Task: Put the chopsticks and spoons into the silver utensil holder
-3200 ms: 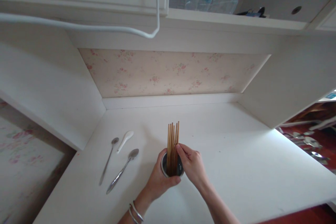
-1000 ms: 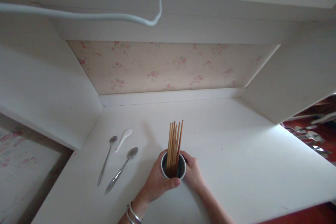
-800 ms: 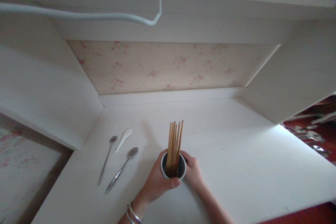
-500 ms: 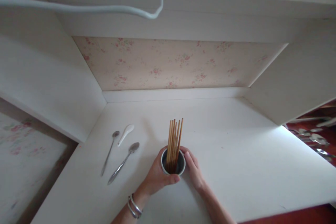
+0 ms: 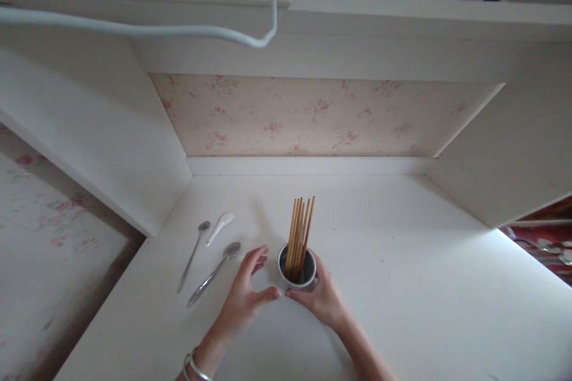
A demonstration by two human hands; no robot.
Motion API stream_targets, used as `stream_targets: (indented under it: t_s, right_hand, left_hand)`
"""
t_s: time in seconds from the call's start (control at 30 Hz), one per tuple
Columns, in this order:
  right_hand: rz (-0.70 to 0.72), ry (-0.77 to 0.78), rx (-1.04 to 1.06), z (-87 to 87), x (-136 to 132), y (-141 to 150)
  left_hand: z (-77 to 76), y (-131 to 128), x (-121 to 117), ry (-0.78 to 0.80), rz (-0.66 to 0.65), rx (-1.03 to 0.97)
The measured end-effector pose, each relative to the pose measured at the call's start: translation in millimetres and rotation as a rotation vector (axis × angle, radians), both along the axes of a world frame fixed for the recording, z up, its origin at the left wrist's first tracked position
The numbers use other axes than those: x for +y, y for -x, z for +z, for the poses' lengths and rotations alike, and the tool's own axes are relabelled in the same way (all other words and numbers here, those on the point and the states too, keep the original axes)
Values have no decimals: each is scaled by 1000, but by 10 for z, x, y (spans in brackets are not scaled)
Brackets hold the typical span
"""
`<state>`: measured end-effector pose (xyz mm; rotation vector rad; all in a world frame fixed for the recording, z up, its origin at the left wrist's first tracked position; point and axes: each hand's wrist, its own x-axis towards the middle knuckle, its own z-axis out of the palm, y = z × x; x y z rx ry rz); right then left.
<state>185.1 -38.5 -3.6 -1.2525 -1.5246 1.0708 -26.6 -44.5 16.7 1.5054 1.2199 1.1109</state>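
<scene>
A round cup with a pale rim and dark inside stands on the white desk, holding several wooden chopsticks that lean slightly right. Wrapped round the cup's right and near side is my right hand, thumb in front, other fingers mostly hidden behind it. My left hand is off the cup, just to its left, fingers curved and apart from the thumb, holding nothing. Left of that hand lie a large metal spoon, a thinner long-handled metal spoon and a white spoon.
White side panels and a flowered back wall enclose the desk. A white cable hangs across the upper left. Overhead runs a shelf with clear plastic items. More spoons show beyond the right edge.
My left hand has let go of the cup and moved left, opening. My right hand has closed round the cup, its thumb now in front. The view has tilted up a little.
</scene>
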Motion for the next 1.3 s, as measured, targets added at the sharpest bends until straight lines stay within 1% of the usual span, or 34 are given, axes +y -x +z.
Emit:
stream_targets:
  t_s: [0.1,0.2,0.27,0.33,0.43,0.53,0.6,0.67,0.73,0.77,0.8,0.87,0.93,1.0,1.07,1.13,1.3]
  right_hand:
    - [-17,14,-23,-86,2,-22]
    - [-28,5,-63,-147,-12,-27]
    - [-26,-15,-72,-156,-16,-26]
    - [-22,-33,-65,-151,-15,-25]
    - [-20,-47,-62,-141,-8,-25]
    - [-23,-54,-64,-139,-1,-24]
    - [-23,-62,-65,-136,3,-25]
    - [-18,-70,-69,-129,6,-26]
    - [-12,-71,-72,-119,8,-27]
    - [-11,-71,-70,-113,8,-28]
    - [-10,-72,-66,-106,7,-28]
    - [-5,-79,-55,-91,4,-26]
    - [1,-88,-46,-75,1,-23]
    - [6,-94,-36,-63,-2,-19]
    - [3,-95,-28,-59,-3,-15]
    - [2,-100,-24,-62,-2,-14]
    - [-1,-122,-30,-62,-2,-18]
  left_hand:
    - [-107,387,50,-115,175,366]
    - [-243,726,88,-278,300,706]
    - [-323,873,102,-302,361,903]
    - [-373,945,113,-279,364,1036]
    - [-375,941,138,-244,290,1093]
    - [-273,853,183,-228,263,1018]
    - [-127,764,222,-190,286,890]
    - [93,650,262,-107,288,700]
    - [367,509,294,1,228,464]
    - [510,430,306,31,211,319]
    - [647,347,317,47,212,175]
    - [877,178,337,46,219,-30]
    - [1020,19,356,26,218,-144]
    - [1065,-115,375,25,195,-183]
    - [1028,-220,388,39,156,-174]
    - [933,-298,393,56,123,-143]
    - [603,-395,372,110,83,-83]
